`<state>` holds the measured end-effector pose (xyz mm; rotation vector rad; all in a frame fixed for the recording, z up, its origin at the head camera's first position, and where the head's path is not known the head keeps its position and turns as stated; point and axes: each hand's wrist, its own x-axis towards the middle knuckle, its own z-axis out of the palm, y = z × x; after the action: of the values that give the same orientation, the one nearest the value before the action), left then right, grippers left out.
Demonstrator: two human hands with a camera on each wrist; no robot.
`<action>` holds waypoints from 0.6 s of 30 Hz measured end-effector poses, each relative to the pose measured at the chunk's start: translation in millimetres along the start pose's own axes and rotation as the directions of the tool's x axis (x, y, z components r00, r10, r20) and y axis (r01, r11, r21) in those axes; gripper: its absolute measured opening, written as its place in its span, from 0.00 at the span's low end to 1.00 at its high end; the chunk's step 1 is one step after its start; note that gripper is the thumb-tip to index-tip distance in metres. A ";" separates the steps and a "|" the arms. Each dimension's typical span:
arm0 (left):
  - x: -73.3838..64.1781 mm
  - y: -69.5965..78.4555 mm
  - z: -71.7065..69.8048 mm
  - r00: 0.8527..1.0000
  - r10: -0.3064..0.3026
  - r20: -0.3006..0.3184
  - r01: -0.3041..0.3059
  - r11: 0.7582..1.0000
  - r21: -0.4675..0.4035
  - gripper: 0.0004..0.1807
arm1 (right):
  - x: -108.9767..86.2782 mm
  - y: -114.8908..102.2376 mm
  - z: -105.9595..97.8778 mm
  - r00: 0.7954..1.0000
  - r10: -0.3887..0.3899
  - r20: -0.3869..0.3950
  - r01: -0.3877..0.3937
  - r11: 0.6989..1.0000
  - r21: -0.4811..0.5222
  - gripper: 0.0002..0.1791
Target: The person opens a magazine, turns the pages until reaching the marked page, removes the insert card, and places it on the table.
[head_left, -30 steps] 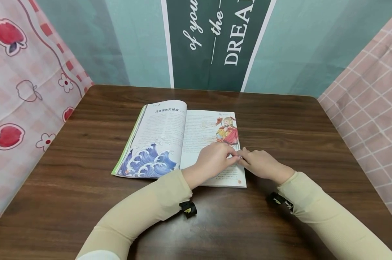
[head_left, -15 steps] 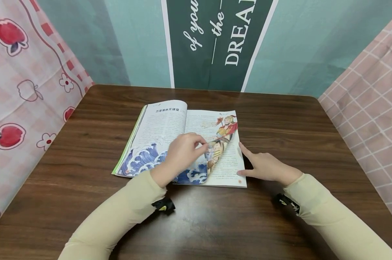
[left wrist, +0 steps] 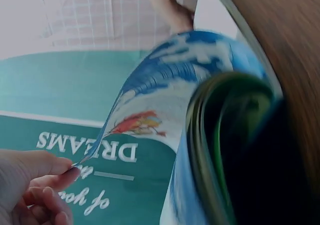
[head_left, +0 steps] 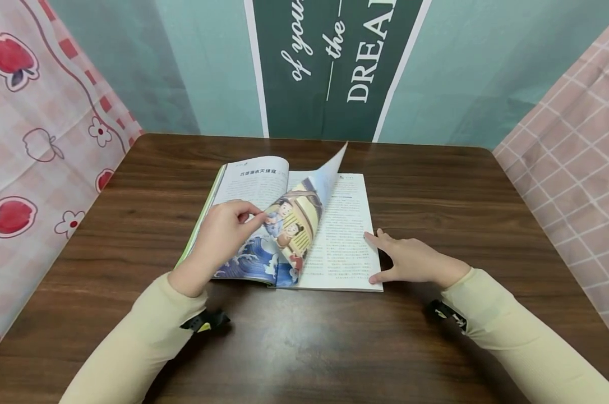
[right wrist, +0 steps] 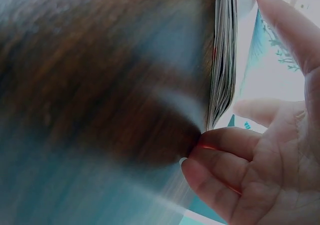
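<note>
An open illustrated book [head_left: 342,264] lies on the table in the head view, with blue waves printed on its left side. My left hand [head_left: 218,233] pinches the edge of a page [head_left: 296,224] between thumb and fingertips, over the left side. That page stands curled up from the book, its far corner pointing up and figures showing on its underside. In the left wrist view, the pinched page [left wrist: 165,80] bends in an arch. My right hand [head_left: 410,259] rests at the book's right edge with thumb and fingers spread. In the right wrist view, its fingers touch the stacked page edges [right wrist: 223,60].
The brown wooden table [head_left: 436,196] extends around the book on all sides. A green lettered cloth [head_left: 330,73] hangs behind it. An apple-print curtain [head_left: 27,157] is at the left and a pink checked one [head_left: 582,151] at the right.
My left hand has moved leftward from the right edge, pulling the pinched page up and over. The right hand has parted from the left and spread its fingers at the book's edge.
</note>
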<state>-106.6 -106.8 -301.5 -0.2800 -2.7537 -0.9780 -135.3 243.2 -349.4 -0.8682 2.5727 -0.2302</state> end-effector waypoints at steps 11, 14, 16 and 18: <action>-26.6 -42.7 -27.4 0.995 -0.081 0.064 0.073 0.990 0.118 0.09 | 2.4 -2.4 11.2 1.000 0.000 -0.012 0.000 1.000 -0.026 0.55; -33.4 -52.2 -31.2 0.990 -0.119 0.076 0.107 0.984 0.144 0.09 | 2.7 -3.4 14.0 1.000 0.007 -0.007 -0.007 1.000 -0.021 0.55; -36.7 -57.7 -33.0 0.986 -0.142 0.082 0.129 0.980 0.152 0.11 | 2.2 -3.9 16.4 1.000 0.016 -0.007 -0.017 1.000 -0.022 0.55; -39.5 -62.7 -34.8 0.984 -0.155 0.088 0.139 0.977 0.161 0.13 | 2.1 -4.1 19.1 1.000 0.024 -0.011 -0.024 0.999 -0.027 0.55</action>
<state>-79.6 -181.0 -322.7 -0.1040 -2.9584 -0.7964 -126.3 238.1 -366.1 -0.8471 2.6002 -0.1942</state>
